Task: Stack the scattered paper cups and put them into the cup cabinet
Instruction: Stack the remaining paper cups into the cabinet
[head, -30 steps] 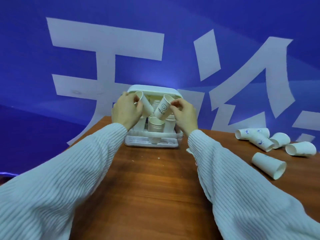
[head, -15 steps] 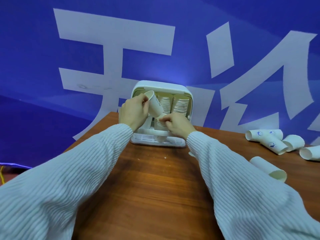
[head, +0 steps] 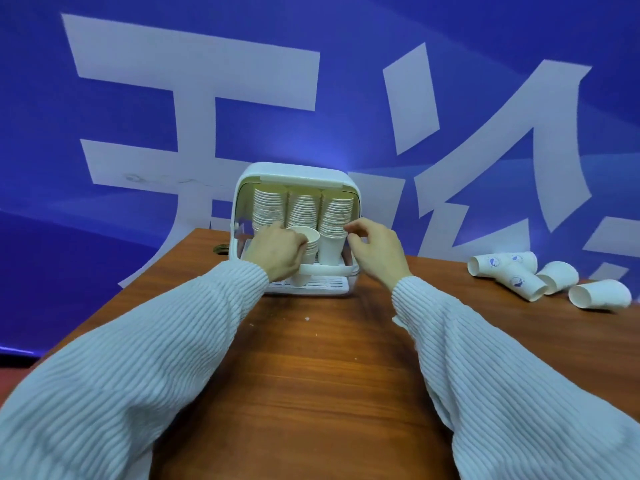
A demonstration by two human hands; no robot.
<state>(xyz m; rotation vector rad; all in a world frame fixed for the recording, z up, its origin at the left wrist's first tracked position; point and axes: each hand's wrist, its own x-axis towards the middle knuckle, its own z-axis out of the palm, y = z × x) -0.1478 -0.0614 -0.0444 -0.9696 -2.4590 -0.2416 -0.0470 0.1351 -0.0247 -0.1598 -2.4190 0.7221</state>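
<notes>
At the open cup cabinet (head: 294, 174), the left hand (head: 277, 251) now grips a short stack of cups (head: 306, 242) seated inside, the right hand (head: 375, 249) has let go, fingers loosely curled, while loose cups (head: 519, 277) await on the surface (head: 311, 358).

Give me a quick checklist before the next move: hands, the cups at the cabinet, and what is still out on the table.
1. Left hand holding the short stack of cups at the cup cabinet opening: ok.
2. Short stack seated inside the cabinet: cannot tell, the hand hides its base.
3. Right hand free for the next grip: ok, fingers loosely curled, nothing in them.
4. Cabinet open, three tall stacks standing inside: ok.
5. All cups collected: not ok, loose cups lie on their sides at the right of the table.
6. Path to those cups: ok, bare wood between.
</notes>
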